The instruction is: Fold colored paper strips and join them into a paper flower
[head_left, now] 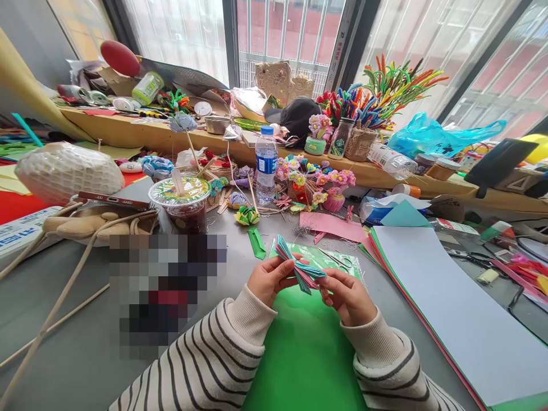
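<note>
A pleated paper piece (303,274), teal and pink and pinched narrow at its middle like a bow, is held above the table in both hands. My left hand (270,278) is closed on its left side, thumb on top. On the right, my right hand (347,295) pinches the right end of the folds between thumb and fingertips. Below lies a green sheet (308,348) in a clear sleeve. Just beyond the hands, a pair of scissors (340,260) rests on the sleeve's far part. A folded green paper strip (257,244) lies to the left.
Stacked coloured paper (454,285) with a white top sheet lies at right. A lidded drink cup (182,202) stands at left near a bag with long straps (81,225). A water bottle (266,165) and craft flowers (329,188) stand ahead, below a cluttered ledge (205,142).
</note>
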The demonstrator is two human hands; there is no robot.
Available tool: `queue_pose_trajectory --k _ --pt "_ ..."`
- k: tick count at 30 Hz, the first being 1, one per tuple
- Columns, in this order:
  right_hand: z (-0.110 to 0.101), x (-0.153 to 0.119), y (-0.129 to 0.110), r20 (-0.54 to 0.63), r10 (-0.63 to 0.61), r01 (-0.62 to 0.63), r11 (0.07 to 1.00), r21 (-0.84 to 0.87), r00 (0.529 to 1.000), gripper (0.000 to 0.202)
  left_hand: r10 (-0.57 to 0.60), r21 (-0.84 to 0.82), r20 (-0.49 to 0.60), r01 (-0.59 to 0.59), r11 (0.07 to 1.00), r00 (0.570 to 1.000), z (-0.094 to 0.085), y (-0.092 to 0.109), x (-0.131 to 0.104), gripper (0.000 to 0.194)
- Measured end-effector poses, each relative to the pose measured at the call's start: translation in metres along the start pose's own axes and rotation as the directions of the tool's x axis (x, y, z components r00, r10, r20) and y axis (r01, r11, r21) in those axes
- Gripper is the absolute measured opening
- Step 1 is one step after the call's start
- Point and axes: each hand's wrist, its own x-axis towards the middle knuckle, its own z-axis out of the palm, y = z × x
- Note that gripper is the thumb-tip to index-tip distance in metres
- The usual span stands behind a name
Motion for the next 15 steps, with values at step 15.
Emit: queue_pose_trajectory --k 15 --pt "-0.0037 -0.0023 -0.0016 0.148 -0.356 0.385 0.844 -0.374 0.923 0.016 0.081 0.001 0.023 -0.081 0.997 0.996 0.0006 -0.0028 -0.001 0.034"
